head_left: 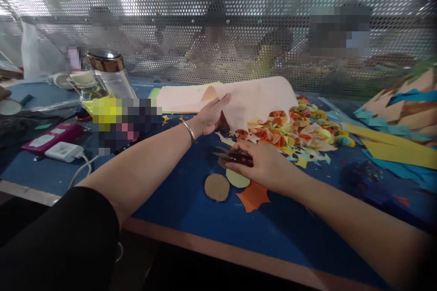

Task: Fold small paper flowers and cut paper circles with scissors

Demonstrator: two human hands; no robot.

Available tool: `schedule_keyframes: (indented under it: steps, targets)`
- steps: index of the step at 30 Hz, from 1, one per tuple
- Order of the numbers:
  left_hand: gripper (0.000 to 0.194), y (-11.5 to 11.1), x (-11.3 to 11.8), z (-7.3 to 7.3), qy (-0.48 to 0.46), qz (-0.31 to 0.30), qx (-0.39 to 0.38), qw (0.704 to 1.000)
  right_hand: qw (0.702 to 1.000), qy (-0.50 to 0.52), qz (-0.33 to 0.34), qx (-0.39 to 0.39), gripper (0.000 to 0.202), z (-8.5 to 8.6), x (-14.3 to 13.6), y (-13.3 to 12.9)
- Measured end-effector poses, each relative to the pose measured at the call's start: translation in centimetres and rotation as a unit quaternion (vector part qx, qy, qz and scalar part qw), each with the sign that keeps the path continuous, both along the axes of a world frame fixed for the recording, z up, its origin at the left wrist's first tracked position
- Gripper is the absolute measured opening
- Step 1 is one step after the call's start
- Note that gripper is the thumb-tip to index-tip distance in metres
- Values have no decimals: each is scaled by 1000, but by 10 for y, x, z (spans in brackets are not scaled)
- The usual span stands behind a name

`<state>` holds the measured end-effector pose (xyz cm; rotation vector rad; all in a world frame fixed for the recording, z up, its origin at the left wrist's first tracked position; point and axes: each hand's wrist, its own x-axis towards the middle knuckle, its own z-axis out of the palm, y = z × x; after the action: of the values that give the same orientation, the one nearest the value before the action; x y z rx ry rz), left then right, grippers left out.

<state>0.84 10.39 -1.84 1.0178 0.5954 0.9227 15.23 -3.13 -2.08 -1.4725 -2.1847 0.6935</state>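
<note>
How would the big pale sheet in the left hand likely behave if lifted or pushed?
The pale sheet is probably floppy, since its right end bows in a soft curve. It looks paper-thin, so likely light for its size. Its ragged cut edge, near the colored scraps, might catch or crease if pushed.

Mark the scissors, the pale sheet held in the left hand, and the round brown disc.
Scissors (pixel 241 158): head view, on the dark red handles.
Pale sheet (pixel 261 97): head view, on its broad bare surface.
Brown disc (pixel 217 187): head view, middle of its face.
</note>
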Motion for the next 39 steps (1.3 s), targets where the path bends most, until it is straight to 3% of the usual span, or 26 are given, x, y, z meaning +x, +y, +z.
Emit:
schedule_keyframes:
  steps: [5,9,18,29,33,39]
  targets:
    - [27,-2,0,1,-7,-21,-8,1000,997,78,-9,-25,24,-4,-1,4]
    - [28,-3,0,1,-16,-27,-3,999,989,144,-34,-29,26,-3,6,2]
    - [38,-12,3,1,29,-77,5,997,946,244,-209,42,38,0,36,12]
    - [41,-23,7,3,48,-136,-15,990,951,201,-221,83,32,-2,46,22]
    - [23,-26,4,3,41,-154,30,987,955,175,-213,108,34,-2,48,22]
    - [23,-27,3,0,53,-190,95,976,956,142,-217,134,33,-3,47,21]
